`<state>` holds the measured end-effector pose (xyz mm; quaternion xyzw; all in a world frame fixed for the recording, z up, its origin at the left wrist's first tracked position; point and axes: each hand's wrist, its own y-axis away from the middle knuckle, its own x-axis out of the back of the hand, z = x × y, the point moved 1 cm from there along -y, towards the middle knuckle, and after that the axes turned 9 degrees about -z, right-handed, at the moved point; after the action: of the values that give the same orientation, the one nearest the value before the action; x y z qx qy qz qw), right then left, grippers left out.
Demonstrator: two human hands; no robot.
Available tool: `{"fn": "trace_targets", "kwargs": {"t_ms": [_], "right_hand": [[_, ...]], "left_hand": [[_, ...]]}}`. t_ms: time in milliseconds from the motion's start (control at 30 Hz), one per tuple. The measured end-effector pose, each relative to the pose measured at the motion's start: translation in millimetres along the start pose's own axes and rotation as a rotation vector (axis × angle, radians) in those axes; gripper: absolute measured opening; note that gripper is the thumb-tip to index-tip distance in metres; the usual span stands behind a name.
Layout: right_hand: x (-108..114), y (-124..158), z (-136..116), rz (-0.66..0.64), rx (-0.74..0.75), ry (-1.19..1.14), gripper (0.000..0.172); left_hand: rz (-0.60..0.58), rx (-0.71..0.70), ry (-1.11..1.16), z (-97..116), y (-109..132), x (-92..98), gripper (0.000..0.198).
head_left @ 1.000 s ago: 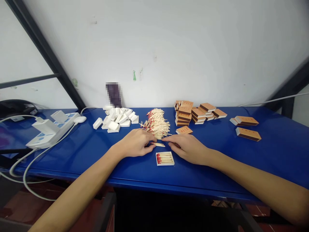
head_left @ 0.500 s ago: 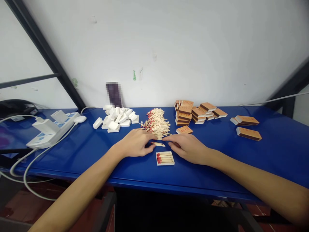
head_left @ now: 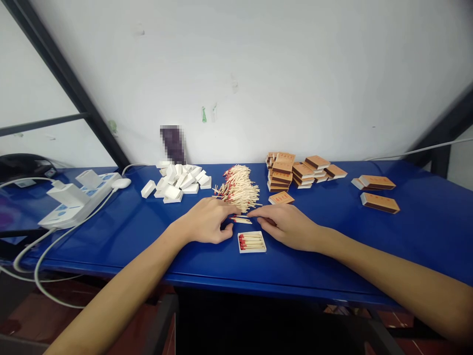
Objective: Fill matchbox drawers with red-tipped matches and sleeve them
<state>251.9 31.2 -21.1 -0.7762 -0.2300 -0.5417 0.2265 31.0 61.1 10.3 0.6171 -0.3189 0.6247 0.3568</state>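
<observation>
White wall (head_left: 295, 88) at the back, blue counter (head_left: 207, 262) running along it. White power strip (head_left: 61, 218) at the counter's left end, adapters and cables plugged in. Brown matchboxes (head_left: 283, 168) stacked right of centre near the wall, one more lying flat just in front. Pile of small white trays (head_left: 182, 180) left of centre, also toward the wall. Left hand (head_left: 209, 222) and right hand (head_left: 288, 227) face each other mid-counter, palms down. Left fingers: thumb and index wide apart, nothing gripped. Right fingers: index stretched out, thumb a bit below it, moderate gap, nothing gripped. Heap of red-tipped matches (head_left: 242, 190) sits just beyond the fingertips, between trays and boxes. Two more boxes (head_left: 380, 202) well off to the right. One filled tray (head_left: 253, 251) lies flat in front of the hands, red heads to the left. Smallest: a few loose matches (head_left: 242, 220) between heap and filled tray, beside both hands' fingertips; can't tell whether either touches them.
</observation>
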Motion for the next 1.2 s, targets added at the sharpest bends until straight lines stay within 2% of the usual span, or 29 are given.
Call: {"fn": "trace_targets", "kwargs": {"t_ms": [200,767,1200], "right_hand": [[1.0,0.7,-0.9,-0.009,0.013,0.012,0.036],[0.2,1.2,-1.3,0.017,0.036,-0.022,0.036],[-0.7,2.0,0.7,0.016,0.072,-0.020,0.033]], "left_hand": [[0.018,0.009,-0.060,-5.6,-0.7,-3.4,0.035],[0.017,-0.022,-0.050,-5.2,-1.5,-3.4,0.018],[0.046,-0.002,-0.071,-10.4,-2.3,-7.0,0.023]]}}
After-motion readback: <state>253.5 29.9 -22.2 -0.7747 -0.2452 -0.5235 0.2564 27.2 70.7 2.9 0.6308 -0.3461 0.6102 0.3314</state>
